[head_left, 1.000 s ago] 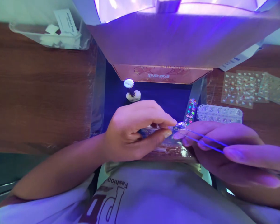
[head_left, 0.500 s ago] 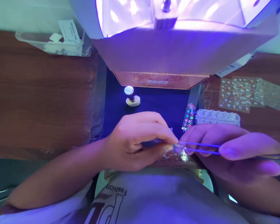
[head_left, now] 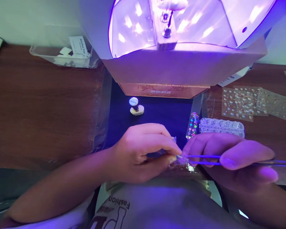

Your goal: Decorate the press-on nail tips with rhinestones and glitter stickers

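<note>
Thumb and index finger of my left hand [head_left: 145, 152] pinch a small, clear, shiny piece [head_left: 180, 157], too small to make out fully. My right hand [head_left: 235, 159] holds long thin tweezers [head_left: 205, 160] between thumb and fingers, their tips pointing left and meeting the piece at my left fingertips. Beyond my left hand, on the dark blue mat [head_left: 157, 111], a round-topped stand [head_left: 133, 102] rises from a pale oval base. A strip of coloured flower shapes [head_left: 193, 124] and a clear compartment case [head_left: 221, 126] lie just beyond my right hand.
A lit lamp [head_left: 133, 28] with a wooden block [head_left: 166, 43] inside stands on a large box [head_left: 181, 65] above a flatter printed box [head_left: 164, 90]. Clear tub [head_left: 62, 60] with white packets, back left. Sticker sheets [head_left: 239, 101] lie at right.
The view has shifted, so the lamp, boxes and hands appear lower and more of the lamp's inside shows. Both hands keep nearly the same hold, with the tweezers at the left fingertips.
</note>
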Motion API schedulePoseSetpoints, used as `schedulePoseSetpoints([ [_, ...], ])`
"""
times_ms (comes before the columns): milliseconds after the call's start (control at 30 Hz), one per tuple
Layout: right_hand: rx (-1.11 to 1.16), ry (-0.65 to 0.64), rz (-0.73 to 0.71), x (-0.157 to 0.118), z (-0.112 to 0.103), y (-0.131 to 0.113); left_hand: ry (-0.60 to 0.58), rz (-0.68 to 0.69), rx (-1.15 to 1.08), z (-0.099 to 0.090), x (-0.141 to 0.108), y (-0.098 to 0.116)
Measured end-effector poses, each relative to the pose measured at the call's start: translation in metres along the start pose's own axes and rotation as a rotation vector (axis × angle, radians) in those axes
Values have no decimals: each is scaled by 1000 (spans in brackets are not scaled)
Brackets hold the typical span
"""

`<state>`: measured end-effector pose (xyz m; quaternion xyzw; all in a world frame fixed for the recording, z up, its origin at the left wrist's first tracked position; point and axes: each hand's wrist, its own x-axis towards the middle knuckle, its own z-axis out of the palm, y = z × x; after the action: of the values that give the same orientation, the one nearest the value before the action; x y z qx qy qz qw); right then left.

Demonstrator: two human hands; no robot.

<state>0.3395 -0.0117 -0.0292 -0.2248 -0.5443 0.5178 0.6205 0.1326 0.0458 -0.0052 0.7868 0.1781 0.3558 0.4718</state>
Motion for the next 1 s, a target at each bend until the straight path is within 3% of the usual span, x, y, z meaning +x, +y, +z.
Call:
schedulePoseSetpoints([
  [133,-97,6,25,-2,-1,-3,1,9,-3,0,0,-1],
  [833,-165,14,-66,-1,-3,2,12,0,-20,2,1,-1],
  [1000,-127,24,-205,2,-1,10,14,-6,-16,3,-1,-2],
])
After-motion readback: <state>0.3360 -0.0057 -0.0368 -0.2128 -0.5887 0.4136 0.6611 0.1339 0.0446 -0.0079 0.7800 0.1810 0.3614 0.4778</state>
